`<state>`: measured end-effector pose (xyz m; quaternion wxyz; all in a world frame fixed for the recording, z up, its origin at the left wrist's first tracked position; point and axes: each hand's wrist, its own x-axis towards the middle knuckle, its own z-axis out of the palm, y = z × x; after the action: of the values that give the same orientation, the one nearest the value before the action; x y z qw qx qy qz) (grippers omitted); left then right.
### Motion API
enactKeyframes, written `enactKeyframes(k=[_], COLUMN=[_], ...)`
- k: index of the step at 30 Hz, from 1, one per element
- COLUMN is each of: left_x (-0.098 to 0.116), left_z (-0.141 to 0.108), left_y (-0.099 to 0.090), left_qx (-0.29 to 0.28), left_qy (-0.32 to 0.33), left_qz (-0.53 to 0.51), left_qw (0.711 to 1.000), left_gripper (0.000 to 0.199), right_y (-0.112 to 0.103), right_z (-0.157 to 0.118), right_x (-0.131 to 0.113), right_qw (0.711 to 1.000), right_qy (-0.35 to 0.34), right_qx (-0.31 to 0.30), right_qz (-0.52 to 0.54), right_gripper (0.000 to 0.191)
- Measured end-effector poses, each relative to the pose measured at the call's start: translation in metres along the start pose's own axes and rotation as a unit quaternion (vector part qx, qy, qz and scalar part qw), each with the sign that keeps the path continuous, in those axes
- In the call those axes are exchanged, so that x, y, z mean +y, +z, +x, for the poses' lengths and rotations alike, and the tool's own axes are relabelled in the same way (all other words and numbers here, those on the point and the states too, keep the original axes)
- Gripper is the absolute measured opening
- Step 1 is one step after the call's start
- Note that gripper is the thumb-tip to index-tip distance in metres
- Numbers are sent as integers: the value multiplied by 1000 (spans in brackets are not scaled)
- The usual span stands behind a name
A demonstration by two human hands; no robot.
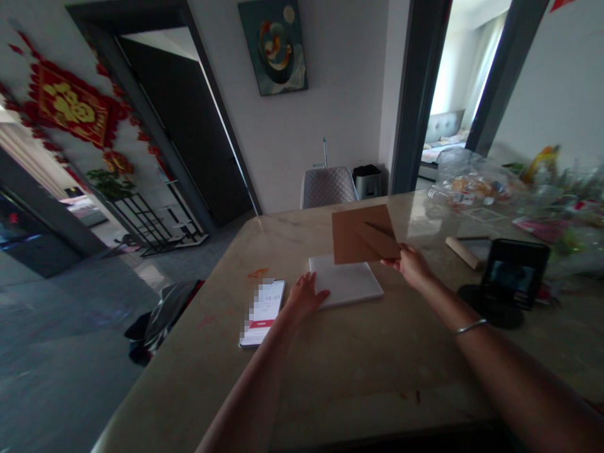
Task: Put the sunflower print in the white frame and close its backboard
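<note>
In the head view my right hand [413,264] pinches the lower right corner of a flat brown card-like sheet [349,236]. A slanting dark line and a fold-like narrow strip cross the sheet; whether it is an envelope or plain card I cannot tell. The sheet is raised over the far edge of a flat white rectangular pad or box [349,286], which lies on the table. My left hand [304,294] rests at the left edge of the white piece, thumb spread from the fingers. Beside my left wrist lies a lit phone [264,314], its screen partly pixelated.
On the stone-look table [358,371], a device on a black stand [512,277] is at the right, with a cardboard tube [464,251] behind it. Clear plastic bags [476,179] crowd the far right. A quilted chair [329,187] stands past the far edge.
</note>
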<state>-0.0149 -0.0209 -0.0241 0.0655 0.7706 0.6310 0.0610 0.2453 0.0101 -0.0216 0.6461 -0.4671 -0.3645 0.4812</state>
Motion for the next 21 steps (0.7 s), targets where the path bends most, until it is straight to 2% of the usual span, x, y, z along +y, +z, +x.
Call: enactKeyframes(k=[3,5,9,13,16,21], left_x=[3,5,6,5,7,7], left_z=[2,3,3,3,1,2], left_y=[-4,-8,-17,-20,-20,-19], left_qx=[60,86,93,96,91,93], left_qy=[-9,-23,-62,-62,-52,-40], left_qz=[-52,-104,-165,-180,-184,-201], left_qw=[997,991,980,977,977,974], left_gripper=[56,50,42,42,41,41], right_y=[9,14,17,9,6,10], right_z=[-8,-15,-23,-23,-22,-23], right_x=[6,7,2,-7,-10,-9], right_qw=[993,988,976,950,946,935], right_qy=[94,123,132,120,116,103], right_qx=[-68,-90,-135,-203,-203,-155], right_qz=[-6,-23,-110,-205,-225,-303], right_gripper=[17,18,21,32,42,31])
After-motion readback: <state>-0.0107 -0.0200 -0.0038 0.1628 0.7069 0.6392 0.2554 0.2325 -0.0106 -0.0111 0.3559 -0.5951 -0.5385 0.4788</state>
